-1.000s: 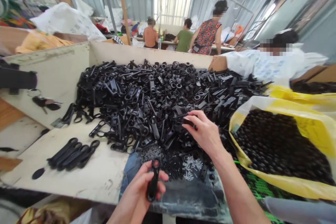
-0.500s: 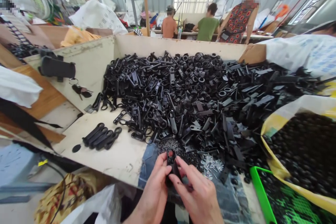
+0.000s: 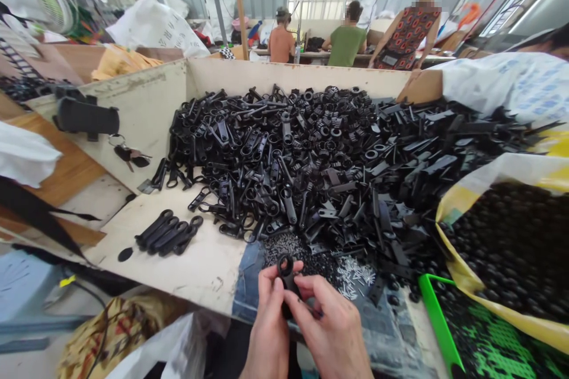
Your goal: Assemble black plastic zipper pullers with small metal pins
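Note:
A black plastic part (image 3: 287,269) with a ring at its top end is held upright between both hands, over the front edge of the worktop. My left hand (image 3: 269,314) wraps its fingers and thumb round the part's left side. My right hand (image 3: 329,320) pinches it from the right, lower down. Just beyond the hands are small dark pieces (image 3: 284,246) and a little pile of silver pins (image 3: 354,277) on blue cloth (image 3: 246,281). Several similar black handles (image 3: 166,234) lie side by side at the left.
A large heap of black parts (image 3: 275,154) fills the bin. At the right are a yellow-edged bag (image 3: 462,272) of dark round pieces and a green tray (image 3: 438,323). Keys (image 3: 131,155) hang at the left wall. Several people (image 3: 347,44) are beyond the bin.
The part in my hands has turned so its ring shows more openly, and both hands sit slightly lower. The view has shifted a little, moving the surroundings left.

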A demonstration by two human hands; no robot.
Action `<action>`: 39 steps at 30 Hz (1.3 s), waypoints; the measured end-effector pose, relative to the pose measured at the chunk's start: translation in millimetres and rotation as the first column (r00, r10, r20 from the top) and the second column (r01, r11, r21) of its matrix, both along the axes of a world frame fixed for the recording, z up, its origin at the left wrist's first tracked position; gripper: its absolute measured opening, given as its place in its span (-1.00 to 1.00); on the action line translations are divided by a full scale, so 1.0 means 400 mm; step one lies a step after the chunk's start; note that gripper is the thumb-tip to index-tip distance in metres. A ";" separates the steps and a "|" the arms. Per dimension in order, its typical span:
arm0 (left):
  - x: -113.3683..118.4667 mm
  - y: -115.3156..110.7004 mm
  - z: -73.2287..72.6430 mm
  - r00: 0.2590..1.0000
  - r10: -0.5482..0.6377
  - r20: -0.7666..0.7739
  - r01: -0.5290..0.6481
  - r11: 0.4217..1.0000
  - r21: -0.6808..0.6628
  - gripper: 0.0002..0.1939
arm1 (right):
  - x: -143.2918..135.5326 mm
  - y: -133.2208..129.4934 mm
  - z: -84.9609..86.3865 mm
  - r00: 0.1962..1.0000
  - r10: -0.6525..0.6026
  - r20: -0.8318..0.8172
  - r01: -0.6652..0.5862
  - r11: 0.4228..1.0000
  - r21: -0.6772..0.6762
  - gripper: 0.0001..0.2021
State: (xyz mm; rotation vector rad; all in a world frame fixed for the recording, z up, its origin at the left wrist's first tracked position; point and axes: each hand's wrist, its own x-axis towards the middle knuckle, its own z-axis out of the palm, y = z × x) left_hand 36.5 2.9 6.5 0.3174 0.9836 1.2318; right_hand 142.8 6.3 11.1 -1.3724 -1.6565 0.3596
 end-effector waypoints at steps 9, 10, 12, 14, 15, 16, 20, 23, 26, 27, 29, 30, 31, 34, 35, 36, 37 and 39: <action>0.012 -0.019 -0.032 0.997 0.067 0.029 -0.070 0.994 0.080 -0.58 | 0.003 -0.017 -0.031 0.994 0.058 -0.089 -0.067 0.993 -0.094 -0.77; 0.013 -0.022 -0.030 0.997 0.069 0.018 -0.070 0.994 0.081 -0.58 | 0.003 -0.019 -0.037 0.995 0.053 -0.085 -0.060 0.995 -0.082 -0.78; 0.016 -0.026 -0.027 0.998 0.058 -0.006 -0.057 0.994 0.095 -0.57 | -0.002 -0.022 -0.050 0.997 0.042 -0.062 -0.044 0.999 -0.027 -0.78; 0.019 -0.026 -0.027 0.997 0.058 -0.045 -0.053 0.993 0.107 -0.57 | -0.009 -0.024 -0.058 0.999 0.048 -0.002 -0.048 0.998 0.047 -0.77; 0.020 -0.025 -0.027 0.996 0.067 -0.067 -0.060 0.993 0.106 -0.58 | -0.012 -0.025 -0.059 0.998 0.048 0.035 -0.051 0.995 0.083 -0.76; 0.021 -0.024 -0.027 0.994 0.080 -0.081 -0.072 0.993 0.096 -0.59 | -0.015 -0.025 -0.057 0.997 0.039 0.071 -0.047 0.993 0.112 -0.75; 0.013 -0.009 -0.007 0.992 0.105 -0.063 -0.104 0.994 0.013 -0.59 | -0.002 -0.029 -0.028 0.983 0.082 0.165 -0.098 0.991 0.088 -0.80; -0.007 0.002 0.017 0.994 0.073 -0.082 -0.073 0.997 -0.002 -0.56 | 0.033 -0.030 0.003 0.978 0.209 0.000 -0.208 0.975 -0.072 -0.74; -0.032 0.003 0.020 0.986 -0.048 -0.161 0.057 0.997 0.051 -0.54 | 0.064 -0.021 0.019 0.966 0.081 -0.245 -0.137 0.966 -0.218 -0.77; -0.040 0.001 0.015 0.976 -0.102 -0.193 0.118 0.990 0.073 -0.52 | 0.068 -0.016 0.019 0.950 0.035 -0.311 -0.127 0.951 -0.281 -0.76; -0.054 -0.007 0.005 0.944 -0.210 -0.254 0.244 0.963 0.113 -0.43 | 0.064 -0.009 0.015 0.886 -0.001 -0.464 -0.214 0.887 -0.410 -0.67; -0.060 -0.012 0.002 0.926 -0.256 -0.278 0.301 0.945 0.132 -0.36 | 0.058 -0.007 0.011 0.833 -0.008 -0.553 -0.297 0.837 -0.460 -0.62; -0.066 -0.017 0.000 0.908 -0.296 -0.296 0.350 0.925 0.149 -0.28 | 0.050 -0.006 0.007 0.767 -0.027 -0.641 -0.383 0.782 -0.491 -0.58; -0.084 -0.031 0.001 0.873 -0.383 -0.302 0.446 0.877 0.180 -0.11 | 0.033 -0.011 -0.001 0.593 -0.125 -0.795 -0.520 0.695 -0.497 -0.55; -0.089 -0.036 0.002 0.869 -0.394 -0.300 0.459 0.868 0.190 -0.09 | 0.031 -0.012 -0.001 0.575 -0.136 -0.807 -0.520 0.701 -0.488 -0.56; -0.094 -0.040 0.003 0.869 -0.390 -0.304 0.459 0.866 0.200 -0.09 | 0.030 -0.012 0.000 0.580 -0.130 -0.804 -0.503 0.720 -0.479 -0.56; -0.097 -0.044 0.002 0.872 -0.372 -0.318 0.448 0.869 0.212 -0.15 | 0.030 -0.011 0.001 0.602 -0.112 -0.791 -0.474 0.747 -0.466 -0.57; -0.098 -0.050 0.001 0.882 -0.299 -0.363 0.398 0.886 0.237 -0.37 | 0.028 -0.008 0.001 0.659 -0.077 -0.749 -0.407 0.801 -0.440 -0.56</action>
